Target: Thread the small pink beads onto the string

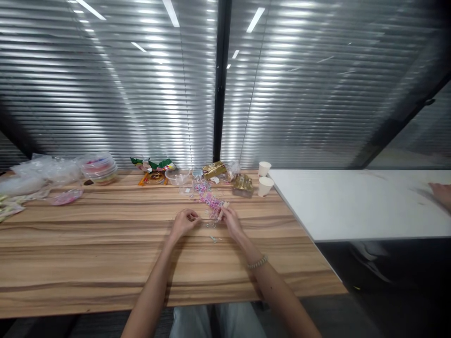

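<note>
My left hand is just above the wooden table, thumb and fingertips pinched together. Whatever is between them is too small to make out. My right hand, with a beaded bracelet on its wrist, is closed on a small pale piece whose kind is unclear. Its fingers are at the near right edge of a loose pile of pink, white and purplish beads or tiny clips. A few thin bits lie on the wood between my forearms.
Behind the pile stand a lidded jar, a clear bowl, gold packets, snack bags and two paper cups. Stacked plastic tubs and clear bags are left. Another person's hand rests on the white table.
</note>
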